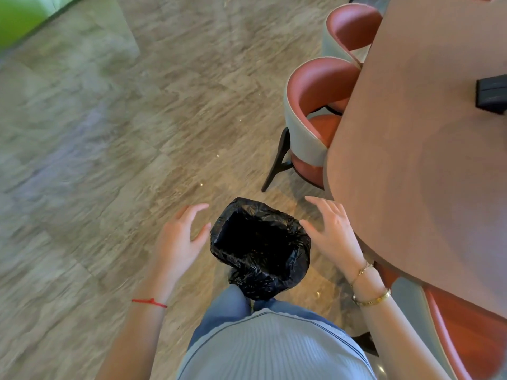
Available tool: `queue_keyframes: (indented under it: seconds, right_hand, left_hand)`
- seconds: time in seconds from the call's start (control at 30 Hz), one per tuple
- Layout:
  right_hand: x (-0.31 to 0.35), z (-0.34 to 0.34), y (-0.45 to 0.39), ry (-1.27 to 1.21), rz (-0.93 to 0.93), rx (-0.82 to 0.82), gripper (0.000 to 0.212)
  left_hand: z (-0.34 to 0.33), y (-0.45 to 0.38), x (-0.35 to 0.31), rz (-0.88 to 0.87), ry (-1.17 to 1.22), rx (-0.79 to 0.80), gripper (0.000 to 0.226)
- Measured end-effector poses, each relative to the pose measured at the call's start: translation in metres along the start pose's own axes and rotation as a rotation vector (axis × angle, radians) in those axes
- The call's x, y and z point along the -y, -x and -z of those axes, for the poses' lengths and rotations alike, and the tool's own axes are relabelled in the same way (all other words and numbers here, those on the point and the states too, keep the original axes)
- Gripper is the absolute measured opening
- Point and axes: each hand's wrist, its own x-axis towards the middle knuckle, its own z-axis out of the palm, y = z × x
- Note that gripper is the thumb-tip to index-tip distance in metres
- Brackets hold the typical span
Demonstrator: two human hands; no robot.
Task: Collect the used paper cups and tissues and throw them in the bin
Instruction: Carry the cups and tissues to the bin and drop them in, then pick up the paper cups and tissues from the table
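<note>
A small bin lined with a black plastic bag (288, 267) stands on the floor just in front of my legs. Its inside is dark and I cannot make out what lies in it. My left hand (179, 237) hovers to the left of the bin, fingers spread, holding nothing. To the bin's right, my right hand (333, 233) is also spread and empty, close to the table edge. No paper cups or tissues show anywhere in view.
A large brown table (417, 160) fills the right side, with a black box (491, 93) on it. Two red-and-grey chairs (310, 127) are tucked under its left edge, a third at lower right. Grey carpet floor (109, 133) spreads to the left.
</note>
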Motion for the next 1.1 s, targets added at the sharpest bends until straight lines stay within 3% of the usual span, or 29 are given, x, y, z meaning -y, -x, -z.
queue_keyframes:
  seconds: [0.27,0.63,0.87,1.1]
  right_hand:
    - [0.014,0.006,0.072,-0.022,-0.129,-0.191,0.05]
    - [0.042,-0.015,0.263,-0.049,-0.454,-0.447,0.047]
    - [0.044,-0.019,0.39,-0.033,-0.723,-0.639,0.049]
    - [0.023,-0.007,0.507,-0.053,-0.988,-0.88,0.046]
  left_hand:
    - [0.011,0.015,-0.011,-0.151,0.0,0.085,0.035]
    - [0.011,0.073,-0.031,-0.508,0.017,0.262,0.035]
    - [-0.026,0.119,-0.103,-0.793,0.05,0.466,0.038]
    - [-0.09,0.187,-0.219,-1.12,0.081,0.654,0.039]
